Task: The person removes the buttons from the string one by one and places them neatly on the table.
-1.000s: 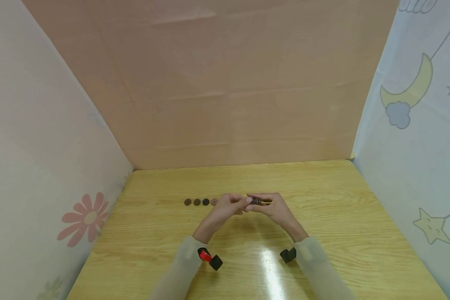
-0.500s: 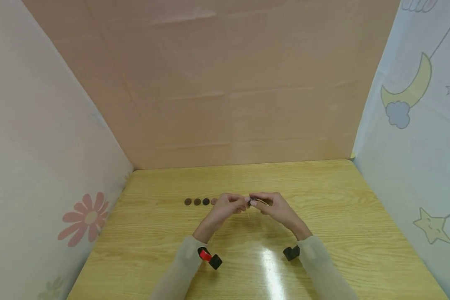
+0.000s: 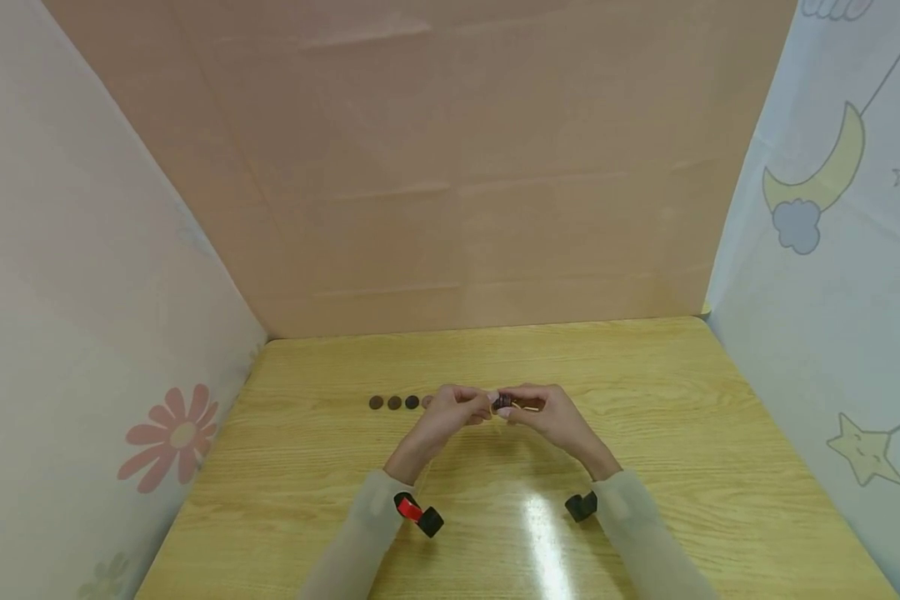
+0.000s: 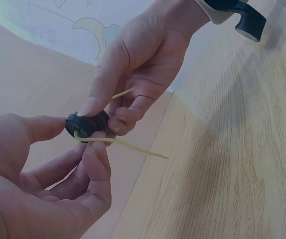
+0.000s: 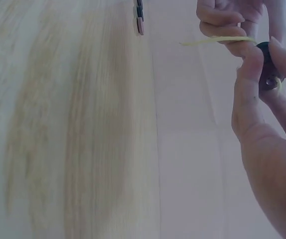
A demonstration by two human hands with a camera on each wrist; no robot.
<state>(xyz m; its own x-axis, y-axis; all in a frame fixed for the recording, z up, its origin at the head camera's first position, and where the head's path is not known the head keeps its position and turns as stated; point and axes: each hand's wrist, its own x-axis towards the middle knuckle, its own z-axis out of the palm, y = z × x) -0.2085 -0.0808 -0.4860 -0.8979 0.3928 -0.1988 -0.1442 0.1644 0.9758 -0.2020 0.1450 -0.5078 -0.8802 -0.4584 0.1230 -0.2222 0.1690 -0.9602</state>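
A small stack of dark round buttons (image 4: 89,124) is threaded on a thin yellow cord (image 4: 133,146), held up between the two hands above the table. In the head view my left hand (image 3: 453,410) pinches the stack's left end, where the cord comes out of a hole in the front button. My right hand (image 3: 551,414) grips the stack from the right between thumb and fingers. One cord end sticks out past the left fingertips, and the other shows near the right palm. Fingers partly hide the stack (image 5: 269,69) in the right wrist view.
Several flat round buttons (image 3: 394,402) lie in a row on the wooden table (image 3: 330,467), left of the hands; the left hand covers the row's right end. A tan backdrop (image 3: 450,208) stands behind, with patterned walls at both sides.
The right hand's fingers have shifted on the button stack, which now sits slightly further left. The cord end on the right shows shorter, and some cord now shows below the left fingertips.
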